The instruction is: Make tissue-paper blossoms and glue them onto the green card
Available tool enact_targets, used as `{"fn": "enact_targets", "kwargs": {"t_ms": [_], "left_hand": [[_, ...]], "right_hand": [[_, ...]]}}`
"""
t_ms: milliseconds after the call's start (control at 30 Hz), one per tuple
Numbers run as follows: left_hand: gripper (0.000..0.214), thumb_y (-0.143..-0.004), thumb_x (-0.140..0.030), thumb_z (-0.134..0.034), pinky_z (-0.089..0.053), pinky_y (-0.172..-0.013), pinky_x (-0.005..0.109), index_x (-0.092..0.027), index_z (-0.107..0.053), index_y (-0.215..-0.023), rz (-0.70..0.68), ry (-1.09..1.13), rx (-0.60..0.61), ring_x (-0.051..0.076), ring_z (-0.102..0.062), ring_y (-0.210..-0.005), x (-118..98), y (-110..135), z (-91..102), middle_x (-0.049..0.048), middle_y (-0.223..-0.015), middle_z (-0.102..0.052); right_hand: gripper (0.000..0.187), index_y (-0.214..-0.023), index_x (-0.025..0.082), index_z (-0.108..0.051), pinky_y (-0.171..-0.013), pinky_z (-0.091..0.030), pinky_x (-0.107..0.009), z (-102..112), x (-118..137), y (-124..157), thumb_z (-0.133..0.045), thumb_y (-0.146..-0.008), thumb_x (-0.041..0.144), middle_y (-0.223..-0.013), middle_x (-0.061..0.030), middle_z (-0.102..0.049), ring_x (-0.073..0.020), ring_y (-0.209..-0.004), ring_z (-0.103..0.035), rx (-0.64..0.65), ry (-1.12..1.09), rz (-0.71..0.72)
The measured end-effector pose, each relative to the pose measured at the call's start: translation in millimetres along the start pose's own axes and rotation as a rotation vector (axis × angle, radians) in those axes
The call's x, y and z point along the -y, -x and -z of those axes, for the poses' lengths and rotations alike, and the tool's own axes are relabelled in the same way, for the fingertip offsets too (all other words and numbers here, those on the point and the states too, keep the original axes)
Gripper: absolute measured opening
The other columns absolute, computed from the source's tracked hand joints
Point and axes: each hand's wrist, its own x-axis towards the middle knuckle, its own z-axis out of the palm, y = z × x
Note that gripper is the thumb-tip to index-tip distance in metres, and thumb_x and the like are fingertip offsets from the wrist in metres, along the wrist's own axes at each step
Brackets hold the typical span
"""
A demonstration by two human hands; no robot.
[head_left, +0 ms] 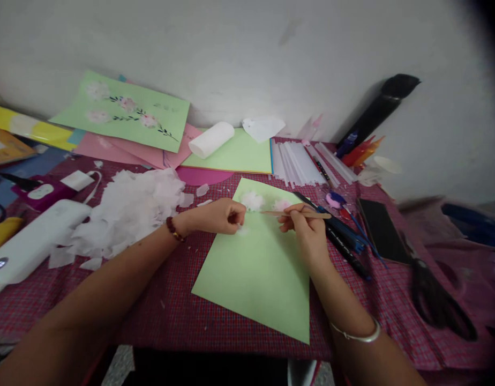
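Note:
A light green sheet of paper [257, 279] lies slanted in front of me, with a white tissue flower [252, 200] and a pinkish one [281, 205] near its top. My left hand [224, 215] is closed in a pinch over the sheet's left side, just below the white flower. At its fingertips shows a small scrap of white tissue [241, 229], slightly blurred. Between the fingers of my right hand [306, 228] is a thin wooden stick [317, 215], its tip pointing left, just under the flowers.
A heap of white tissue pieces [141, 201] sits left, beside a white power bank [38, 241]. Behind lean a finished flower card [130, 110] and a tissue roll [212, 139]. Glue sticks [298, 163], pens [346, 249], a phone [382, 230] and black scissors [438, 297] lie right.

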Motion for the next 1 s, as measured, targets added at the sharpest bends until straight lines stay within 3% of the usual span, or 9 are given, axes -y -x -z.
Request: {"fn": "enact_targets", "kwargs": {"t_ms": [67, 167, 433, 633, 867, 1000], "left_hand": [[0.01, -0.065, -0.008, -0.051, -0.033, -0.051, 0.018, -0.016, -0.054, -0.071, 0.031, 0.081, 0.033, 0.006, -0.044, -0.054, 0, 0, 5.5, -0.0047, -0.061, -0.051], [0.014, -0.069, -0.01, -0.052, -0.029, -0.049, 0.019, -0.015, -0.06, -0.079, 0.068, 0.078, -0.021, 0.006, -0.041, -0.053, 4, -5, 7.1, -0.0054, -0.059, -0.049], [0.012, -0.074, -0.016, -0.056, -0.039, -0.062, 0.021, -0.015, -0.068, -0.073, 0.108, -0.118, -0.367, 0.01, -0.053, -0.067, 10, -27, -13.4, 0.0009, -0.074, -0.061], [0.011, -0.072, -0.012, -0.055, -0.038, -0.059, 0.02, -0.015, -0.065, -0.074, 0.18, -0.097, -0.434, 0.01, -0.053, -0.064, 10, -38, -27.8, -0.0009, -0.07, -0.062], [0.007, -0.073, -0.012, -0.057, -0.037, -0.057, 0.02, -0.015, -0.063, -0.074, 0.194, -0.087, -0.483, 0.01, -0.053, -0.064, 14, -41, -32.5, -0.001, -0.069, -0.062], [0.011, -0.072, -0.009, -0.055, -0.038, -0.058, 0.02, -0.015, -0.064, -0.075, 0.199, -0.092, -0.477, 0.01, -0.053, -0.064, 15, -41, -33.0, -0.0009, -0.07, -0.062]], "right_hand": [[0.013, -0.079, 0.019, -0.058, -0.049, -0.045, -0.024, -3, -3, -3, -0.051, -0.085, 0.027, -0.067, 0.0008, -0.062, -0.0101, -0.049, -0.055, 0.019, 0.008, -0.028], [0.015, -0.081, 0.019, -0.059, -0.048, -0.044, -0.024, -6, -7, -6, -0.052, -0.085, 0.031, -0.071, 0.0, -0.063, -0.0101, -0.049, -0.055, 0.013, 0.01, -0.05], [0.017, -0.086, 0.018, -0.059, -0.047, -0.044, -0.024, -5, -7, -8, -0.055, -0.084, 0.034, -0.073, -0.0007, -0.065, -0.0093, -0.047, -0.055, -0.039, -0.073, -0.101], [0.011, -0.08, 0.018, -0.057, -0.052, -0.047, -0.025, -3, 8, 3, -0.051, -0.085, 0.027, -0.068, 0.001, -0.062, -0.01, -0.051, -0.056, -0.096, -0.071, 0.018], [0.014, -0.08, 0.019, -0.059, -0.054, -0.047, -0.026, -13, 0, 9, -0.05, -0.088, 0.025, -0.074, -0.0001, -0.059, -0.0117, -0.057, -0.058, 0.076, 0.12, 0.114], [0.015, -0.081, 0.02, -0.059, -0.061, -0.05, -0.029, -16, -8, 10, -0.048, -0.089, 0.027, -0.078, -0.0013, -0.058, -0.0143, -0.065, -0.06, 0.084, 0.156, 0.123]]}}
